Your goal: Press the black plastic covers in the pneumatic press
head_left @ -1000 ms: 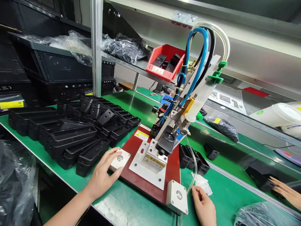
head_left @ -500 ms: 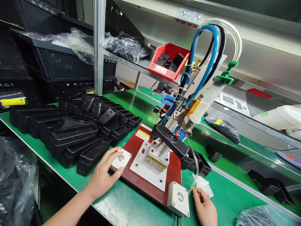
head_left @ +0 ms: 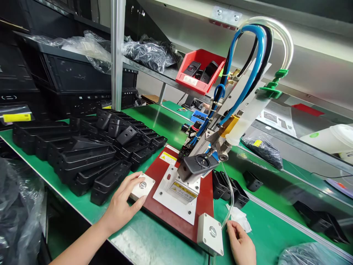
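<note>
My left hand (head_left: 124, 200) lies with fingers spread over the left white button box (head_left: 145, 189), fingers along its far-left edge and thumb at its near side. My right hand (head_left: 242, 242) is beside the right button box (head_left: 210, 235), fingers curled together close to a clear tube (head_left: 230, 206); whether anything is between them is hidden. Between the boxes, a dispensing machine with a clear syringe barrel (head_left: 245, 117) stands on a red-brown base plate (head_left: 168, 221). Under its nozzle, a black oblong part with a ribbed top and round centre (head_left: 194, 167) sits tilted on the fixture.
Many black oblong housings (head_left: 88, 154) are piled at left on the green bench, and several more (head_left: 231, 189) lie right of the machine. A red bin (head_left: 200, 73) with black parts is on the shelf. Dark crates (head_left: 74, 70) stand at left; a plastic bag (head_left: 309, 254) lies at lower right.
The black ribbed part under the nozzle has turned: its near end pointed to the lower right and now its side faces left and front. Both hands stay in place; the view shifted slightly.
</note>
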`<move>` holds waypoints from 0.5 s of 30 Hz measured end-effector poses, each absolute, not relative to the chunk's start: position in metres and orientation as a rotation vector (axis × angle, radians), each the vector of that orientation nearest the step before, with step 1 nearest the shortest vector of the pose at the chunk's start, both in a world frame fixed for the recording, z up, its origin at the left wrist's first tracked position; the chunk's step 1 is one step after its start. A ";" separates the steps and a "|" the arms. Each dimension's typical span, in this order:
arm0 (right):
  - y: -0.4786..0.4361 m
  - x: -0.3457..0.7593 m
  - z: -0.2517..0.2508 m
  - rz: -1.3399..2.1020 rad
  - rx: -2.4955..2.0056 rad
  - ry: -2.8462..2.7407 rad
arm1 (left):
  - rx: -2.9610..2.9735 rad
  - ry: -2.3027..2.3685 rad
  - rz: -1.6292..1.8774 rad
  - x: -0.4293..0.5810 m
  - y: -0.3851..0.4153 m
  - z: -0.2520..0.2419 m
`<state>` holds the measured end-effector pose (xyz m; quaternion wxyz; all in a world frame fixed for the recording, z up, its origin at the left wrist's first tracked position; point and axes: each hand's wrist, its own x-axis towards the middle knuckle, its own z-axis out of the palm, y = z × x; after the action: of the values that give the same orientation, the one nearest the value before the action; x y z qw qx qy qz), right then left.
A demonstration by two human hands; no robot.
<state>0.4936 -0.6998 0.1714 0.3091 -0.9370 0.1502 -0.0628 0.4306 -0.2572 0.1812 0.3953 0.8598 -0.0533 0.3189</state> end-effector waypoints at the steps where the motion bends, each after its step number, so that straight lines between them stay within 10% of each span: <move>1: -0.700 0.494 0.172 -0.164 -2.474 0.400 | 2.179 -0.136 0.811 0.431 -0.257 0.181; 15: -0.704 0.496 0.170 -0.110 -2.459 0.451 | 2.169 -0.124 0.815 0.431 -0.257 0.182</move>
<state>0.4956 -0.7036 0.1703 0.3142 -0.9329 0.1712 -0.0417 0.4310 -0.2573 0.1818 0.3993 0.8571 -0.0489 0.3219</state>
